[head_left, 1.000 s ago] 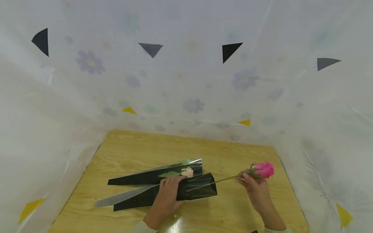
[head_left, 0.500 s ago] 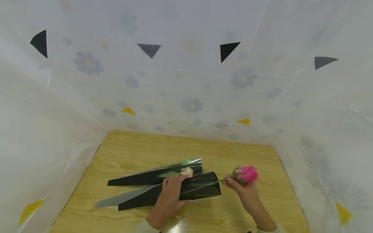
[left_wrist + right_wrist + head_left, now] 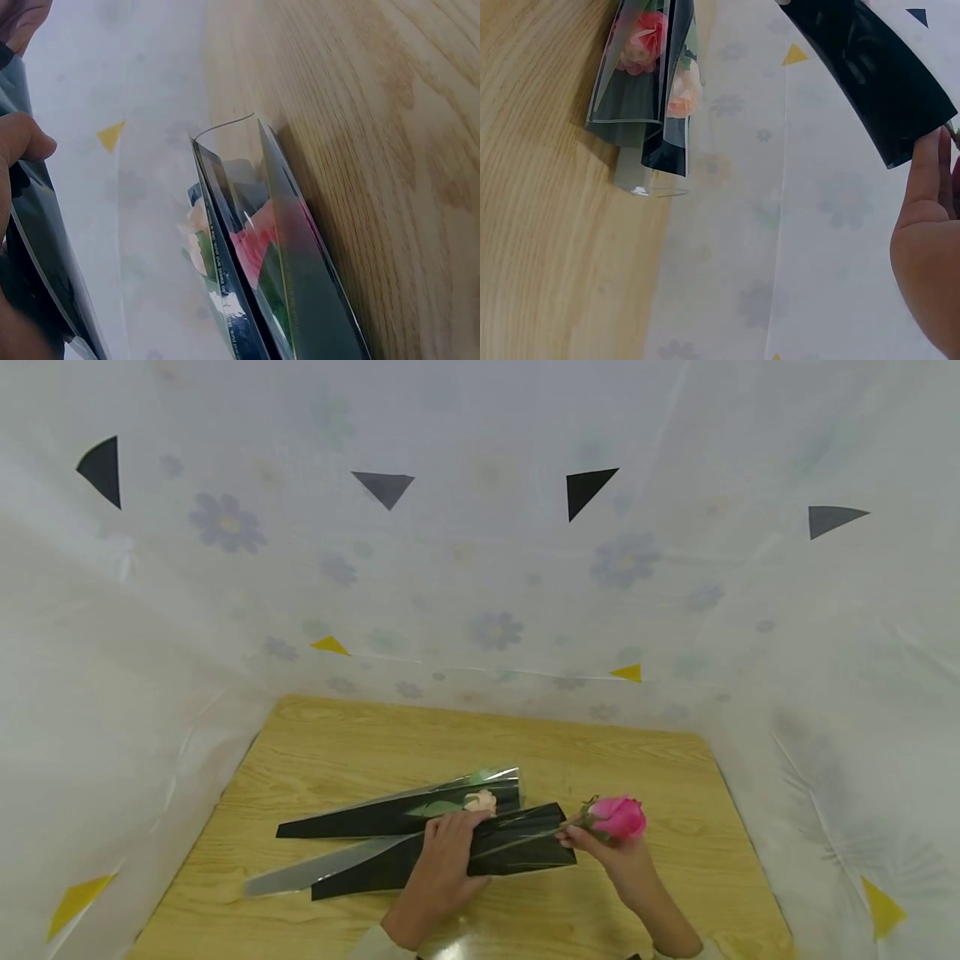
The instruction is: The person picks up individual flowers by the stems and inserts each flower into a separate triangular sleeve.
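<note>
In the head view my left hand (image 3: 442, 864) holds a black flower sleeve (image 3: 525, 852) around its middle, its wide mouth facing right. My right hand (image 3: 626, 868) pinches the stem of a pink rose (image 3: 618, 818) right at that mouth. The bloom stays outside the sleeve, and the stem runs along the sleeve toward the left hand. In the left wrist view, the left thumb (image 3: 34, 139) presses on the sleeve. From the right wrist, the sleeve (image 3: 877, 75) appears with the right fingers (image 3: 926, 161) at its end; the rose is mostly cut off there.
Behind the held sleeve, a black-and-clear wrapped bundle (image 3: 360, 814) lies on the wooden table (image 3: 600, 768). A peach flower (image 3: 682, 94) and a pink flower (image 3: 641, 49) show in it. A translucent strip (image 3: 300, 870) extends left. White patterned sheeting (image 3: 480, 568) surrounds the table.
My right hand has moved left with the rose, bringing the bloom close to the sleeve's mouth. The left hand and sleeve have shifted slightly right.
</note>
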Action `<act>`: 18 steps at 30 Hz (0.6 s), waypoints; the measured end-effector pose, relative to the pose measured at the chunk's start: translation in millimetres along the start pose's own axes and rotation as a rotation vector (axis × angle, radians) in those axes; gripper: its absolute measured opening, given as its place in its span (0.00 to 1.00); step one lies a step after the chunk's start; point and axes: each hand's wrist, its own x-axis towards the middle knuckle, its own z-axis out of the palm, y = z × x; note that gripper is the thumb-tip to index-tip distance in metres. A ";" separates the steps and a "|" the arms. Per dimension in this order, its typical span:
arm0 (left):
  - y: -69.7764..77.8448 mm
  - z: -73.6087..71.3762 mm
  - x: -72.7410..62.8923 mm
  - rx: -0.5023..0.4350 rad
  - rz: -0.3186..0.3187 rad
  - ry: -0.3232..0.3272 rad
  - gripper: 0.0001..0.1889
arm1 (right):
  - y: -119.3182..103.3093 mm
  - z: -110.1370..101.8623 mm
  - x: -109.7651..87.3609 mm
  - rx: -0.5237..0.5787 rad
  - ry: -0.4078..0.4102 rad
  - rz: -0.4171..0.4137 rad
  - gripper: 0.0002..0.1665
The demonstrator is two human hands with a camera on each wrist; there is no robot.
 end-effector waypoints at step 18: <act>1.0 2.9 -0.1 -0.020 0.022 0.089 0.47 | -8.1 0.7 -5.2 -0.251 0.077 0.069 0.27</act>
